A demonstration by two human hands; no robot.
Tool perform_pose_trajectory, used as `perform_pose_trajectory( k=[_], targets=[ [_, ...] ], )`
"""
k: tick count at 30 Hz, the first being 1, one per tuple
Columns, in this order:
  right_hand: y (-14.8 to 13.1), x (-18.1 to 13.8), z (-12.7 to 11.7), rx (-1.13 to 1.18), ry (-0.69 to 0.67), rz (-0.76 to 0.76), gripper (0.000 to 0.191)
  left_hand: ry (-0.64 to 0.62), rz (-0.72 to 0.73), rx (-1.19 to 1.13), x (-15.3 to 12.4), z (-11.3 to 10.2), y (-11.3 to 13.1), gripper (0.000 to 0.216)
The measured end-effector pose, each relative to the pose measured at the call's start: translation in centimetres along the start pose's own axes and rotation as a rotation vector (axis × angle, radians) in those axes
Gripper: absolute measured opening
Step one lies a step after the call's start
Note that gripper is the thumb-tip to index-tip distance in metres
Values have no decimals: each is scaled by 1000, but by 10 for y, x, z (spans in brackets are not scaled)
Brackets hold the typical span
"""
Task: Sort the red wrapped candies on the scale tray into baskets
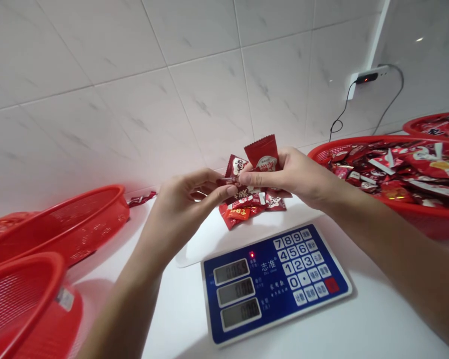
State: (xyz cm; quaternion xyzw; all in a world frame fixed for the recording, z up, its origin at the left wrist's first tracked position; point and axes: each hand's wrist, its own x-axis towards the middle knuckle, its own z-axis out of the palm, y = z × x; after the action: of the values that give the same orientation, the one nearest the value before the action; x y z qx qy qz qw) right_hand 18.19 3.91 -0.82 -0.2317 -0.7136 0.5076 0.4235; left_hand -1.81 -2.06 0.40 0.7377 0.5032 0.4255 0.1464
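Note:
Both my hands meet above the white pan of a digital scale, whose blue panel faces me with its displays and number keys. My right hand pinches red wrapped candies, one red packet standing up from the fingers. Between thumb and fingers, my left hand grips a dark red wrapped candy beside them. Several more wrapped candies lie in a small heap on the pan below. How many pieces each hand holds is partly hidden by the fingers.
Red baskets stand at the left. On the right, a red basket is full of wrapped candies, with another basket behind it. A loose candy lies by the tiled wall. A cable hangs from a power strip.

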Motion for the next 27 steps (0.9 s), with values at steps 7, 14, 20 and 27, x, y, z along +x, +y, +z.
perform_pose_trajectory(
  k=[7, 14, 20, 27],
  targets=[
    [-2, 0, -1, -41, -19, -6, 29, -2, 1, -33, 2, 4, -3, 19],
    [1, 1, -2, -55, -7, -15, 31, -6, -9, -30, 2, 4, -2, 18],
    [7, 5, -11, -167, 46, 44, 42, 244, 301, 363, 0, 11, -3, 12],
    [5, 4, -18, 83, -62, 183, 49, 461, 812, 715, -3, 11, -21, 15]
  ],
)
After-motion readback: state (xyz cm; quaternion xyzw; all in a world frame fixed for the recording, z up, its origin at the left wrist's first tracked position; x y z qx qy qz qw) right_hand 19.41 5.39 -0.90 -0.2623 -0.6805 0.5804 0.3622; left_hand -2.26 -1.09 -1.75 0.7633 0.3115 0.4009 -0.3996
